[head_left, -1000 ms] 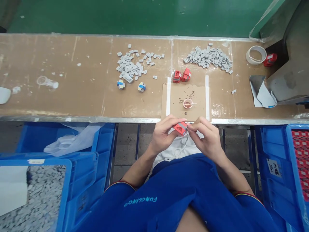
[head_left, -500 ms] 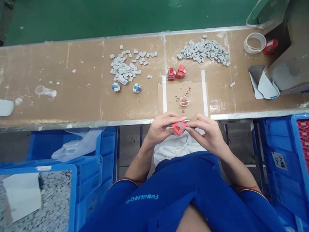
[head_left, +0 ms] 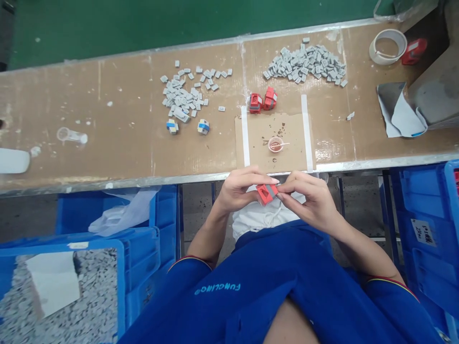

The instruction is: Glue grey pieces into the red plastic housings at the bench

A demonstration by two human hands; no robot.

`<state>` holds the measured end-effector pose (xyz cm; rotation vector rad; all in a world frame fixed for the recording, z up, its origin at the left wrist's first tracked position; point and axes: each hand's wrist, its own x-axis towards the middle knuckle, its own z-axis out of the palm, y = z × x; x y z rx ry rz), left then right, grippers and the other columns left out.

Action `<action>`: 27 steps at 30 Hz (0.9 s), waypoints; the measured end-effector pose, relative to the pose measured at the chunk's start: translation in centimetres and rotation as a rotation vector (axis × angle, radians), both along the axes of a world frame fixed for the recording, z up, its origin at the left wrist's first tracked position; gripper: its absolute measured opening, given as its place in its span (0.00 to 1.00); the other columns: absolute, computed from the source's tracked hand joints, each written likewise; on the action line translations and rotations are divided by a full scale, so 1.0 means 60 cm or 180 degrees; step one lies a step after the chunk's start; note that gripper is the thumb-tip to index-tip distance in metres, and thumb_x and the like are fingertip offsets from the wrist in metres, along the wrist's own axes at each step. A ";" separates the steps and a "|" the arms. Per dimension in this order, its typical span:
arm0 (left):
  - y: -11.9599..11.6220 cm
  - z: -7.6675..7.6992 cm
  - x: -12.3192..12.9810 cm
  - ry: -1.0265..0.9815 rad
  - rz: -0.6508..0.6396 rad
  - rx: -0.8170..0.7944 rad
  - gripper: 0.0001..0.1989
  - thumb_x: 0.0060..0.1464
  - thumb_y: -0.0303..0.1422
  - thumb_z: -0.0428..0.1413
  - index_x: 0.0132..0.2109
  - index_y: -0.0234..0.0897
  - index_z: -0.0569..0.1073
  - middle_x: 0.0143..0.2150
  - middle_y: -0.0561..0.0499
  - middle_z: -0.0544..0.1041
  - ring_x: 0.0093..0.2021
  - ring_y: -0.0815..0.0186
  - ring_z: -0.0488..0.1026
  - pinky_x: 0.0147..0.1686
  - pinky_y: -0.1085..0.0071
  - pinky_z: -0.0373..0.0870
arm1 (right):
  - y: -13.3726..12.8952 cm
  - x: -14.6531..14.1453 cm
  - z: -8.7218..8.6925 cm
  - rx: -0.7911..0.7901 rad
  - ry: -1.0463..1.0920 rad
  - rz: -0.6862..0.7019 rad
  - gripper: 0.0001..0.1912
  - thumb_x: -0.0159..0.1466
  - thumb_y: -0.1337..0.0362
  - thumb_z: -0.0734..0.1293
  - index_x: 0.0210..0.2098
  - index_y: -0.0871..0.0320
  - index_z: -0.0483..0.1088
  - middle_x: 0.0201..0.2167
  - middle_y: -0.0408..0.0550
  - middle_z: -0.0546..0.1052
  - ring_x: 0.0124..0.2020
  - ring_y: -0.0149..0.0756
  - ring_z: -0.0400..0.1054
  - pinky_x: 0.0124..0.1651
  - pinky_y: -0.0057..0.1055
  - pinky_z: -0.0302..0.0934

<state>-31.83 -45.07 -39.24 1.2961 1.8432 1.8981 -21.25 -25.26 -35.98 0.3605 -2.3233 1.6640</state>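
A blue shirt (head_left: 265,267) with turquoise lettering (head_left: 217,288) and short sleeves (head_left: 191,270) edged in red and yellow is worn with white drawstring bottoms (head_left: 249,220).

The small blocky red piece (head_left: 264,195) near the frame's centre bears a grey band (head_left: 271,190). Left of upper centre, two small faceted cream-and-white pieces (head_left: 204,130) carry blue stripes (head_left: 202,126). Flat rectangular tiles (head_left: 304,64) across upper centre are pale grey.

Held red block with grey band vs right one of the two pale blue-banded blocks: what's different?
Band: grey on the red block, blue on the pale block.
Support: left hand holds the red block; the pale block rests on the brown bench.
Shared: chunky body, contrasting band.
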 end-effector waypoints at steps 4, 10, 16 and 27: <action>0.000 -0.005 0.005 -0.0100 0.0081 0.0040 0.15 0.61 0.38 0.67 0.54 0.43 0.85 0.38 0.45 0.84 0.33 0.68 0.78 0.33 0.73 0.75 | 0.003 0.003 0.002 0.0407 0.0057 0.0007 0.05 0.72 0.69 0.68 0.46 0.56 0.77 0.33 0.45 0.75 0.32 0.31 0.71 0.35 0.29 0.67; -0.003 -0.008 0.004 -0.0232 -0.0023 0.0104 0.17 0.58 0.38 0.70 0.54 0.45 0.85 0.36 0.46 0.84 0.33 0.68 0.78 0.33 0.73 0.74 | 0.011 -0.006 -0.001 0.0848 0.0173 0.0220 0.06 0.74 0.67 0.67 0.40 0.56 0.75 0.30 0.44 0.72 0.28 0.30 0.66 0.32 0.28 0.62; -0.007 -0.028 0.007 -0.0555 -0.0057 -0.0017 0.15 0.59 0.38 0.69 0.52 0.42 0.86 0.35 0.45 0.84 0.31 0.68 0.77 0.31 0.73 0.72 | 0.005 -0.009 -0.011 0.0880 0.0209 0.0233 0.07 0.73 0.69 0.66 0.37 0.57 0.73 0.27 0.42 0.70 0.26 0.30 0.63 0.30 0.26 0.59; -0.016 -0.035 -0.003 -0.0761 -0.0133 0.0199 0.14 0.57 0.36 0.71 0.50 0.45 0.87 0.38 0.43 0.86 0.35 0.65 0.80 0.35 0.71 0.75 | -0.005 -0.012 0.001 0.0532 -0.0042 0.0332 0.04 0.73 0.68 0.67 0.41 0.57 0.75 0.33 0.47 0.77 0.32 0.33 0.71 0.35 0.29 0.66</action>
